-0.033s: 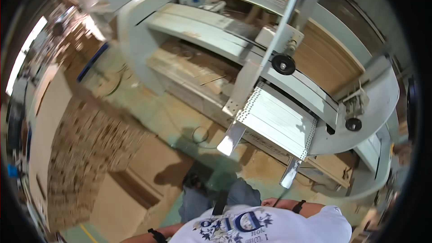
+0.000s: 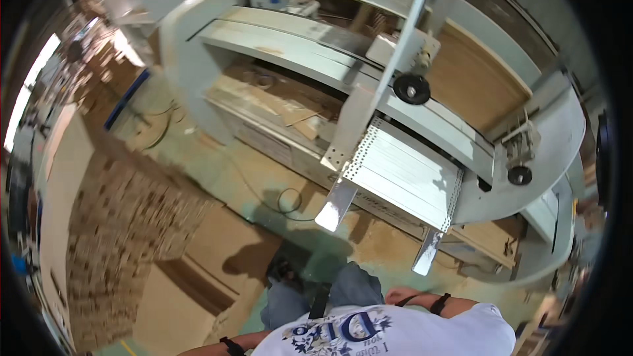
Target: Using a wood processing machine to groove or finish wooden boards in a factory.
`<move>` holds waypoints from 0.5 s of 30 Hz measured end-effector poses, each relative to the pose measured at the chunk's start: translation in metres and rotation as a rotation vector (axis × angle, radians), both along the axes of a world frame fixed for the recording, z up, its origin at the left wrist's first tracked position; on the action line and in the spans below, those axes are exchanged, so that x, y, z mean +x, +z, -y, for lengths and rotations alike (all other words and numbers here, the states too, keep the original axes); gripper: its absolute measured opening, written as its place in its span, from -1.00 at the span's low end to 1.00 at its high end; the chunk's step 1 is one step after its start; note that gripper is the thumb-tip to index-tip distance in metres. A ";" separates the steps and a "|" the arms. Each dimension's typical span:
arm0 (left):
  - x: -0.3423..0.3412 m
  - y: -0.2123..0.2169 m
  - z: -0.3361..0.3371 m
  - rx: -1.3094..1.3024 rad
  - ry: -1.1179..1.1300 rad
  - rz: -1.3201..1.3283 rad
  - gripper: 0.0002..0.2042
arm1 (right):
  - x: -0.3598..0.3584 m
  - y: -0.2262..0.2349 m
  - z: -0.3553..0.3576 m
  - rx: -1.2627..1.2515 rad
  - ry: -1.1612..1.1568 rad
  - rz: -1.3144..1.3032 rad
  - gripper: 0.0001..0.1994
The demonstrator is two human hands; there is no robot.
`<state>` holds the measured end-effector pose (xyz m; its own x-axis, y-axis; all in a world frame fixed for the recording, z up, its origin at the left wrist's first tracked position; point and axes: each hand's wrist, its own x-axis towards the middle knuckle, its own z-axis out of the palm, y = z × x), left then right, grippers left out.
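Note:
I stand on a green floor (image 2: 264,178) in front of a big grey machine (image 2: 547,132). My white printed shirt (image 2: 395,333) and jeans (image 2: 353,287) fill the lower edge. My right hand (image 2: 395,296) rests near my waist, with black straps around the wrist, and nothing shows in it. My left hand (image 2: 198,351) is only a sliver at the bottom edge beyond a black wrist strap, its fingers hidden. Neither hand touches the machine. A white slatted feed table (image 2: 402,181) on two metal legs juts out just ahead of me.
Stacks of brown cardboard (image 2: 125,224) stand at my left, with flat sheets (image 2: 217,250) beside my feet. A black cable (image 2: 283,201) loops on the floor. Two black round knobs (image 2: 411,89) sit on the machine. Brown sheets (image 2: 475,79) lie on its bed.

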<state>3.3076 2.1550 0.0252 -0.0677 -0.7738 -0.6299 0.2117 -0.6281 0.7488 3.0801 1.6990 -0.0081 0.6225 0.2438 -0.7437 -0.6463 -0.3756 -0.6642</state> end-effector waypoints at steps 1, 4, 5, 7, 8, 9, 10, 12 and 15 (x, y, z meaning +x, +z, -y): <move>0.015 -0.010 0.011 -0.086 -0.119 -0.002 -0.68 | -0.006 -0.008 0.004 -0.166 -0.424 -0.017 -0.84; 0.058 -0.051 0.124 -0.414 -0.656 0.787 -0.82 | -0.002 -0.024 0.045 -0.912 -0.852 0.559 -0.91; 0.079 -0.052 0.165 -0.677 -0.307 0.916 -0.82 | 0.000 -0.027 0.059 -1.179 -0.875 0.738 -0.81; 0.117 -0.047 0.257 -0.780 -0.151 1.033 -0.75 | 0.003 -0.035 0.084 -1.558 -0.896 0.812 -0.58; 0.127 -0.043 0.296 -0.942 0.155 0.992 -0.71 | 0.004 -0.044 0.089 -1.502 -0.941 0.733 -0.52; 0.146 -0.043 0.337 -0.862 0.241 0.772 -0.68 | 0.005 -0.056 0.092 -1.451 -1.033 0.620 -0.45; 0.160 -0.045 0.375 -0.928 0.318 0.936 -0.67 | 0.004 -0.066 0.094 -1.372 -1.146 0.440 -0.39; 0.179 -0.055 0.426 -0.911 0.470 1.100 -0.61 | -0.002 -0.087 0.095 -1.306 -1.084 0.522 -0.24; 0.187 -0.074 0.467 -0.893 0.564 1.264 -0.58 | -0.011 -0.103 0.101 -1.135 -1.182 0.829 -0.19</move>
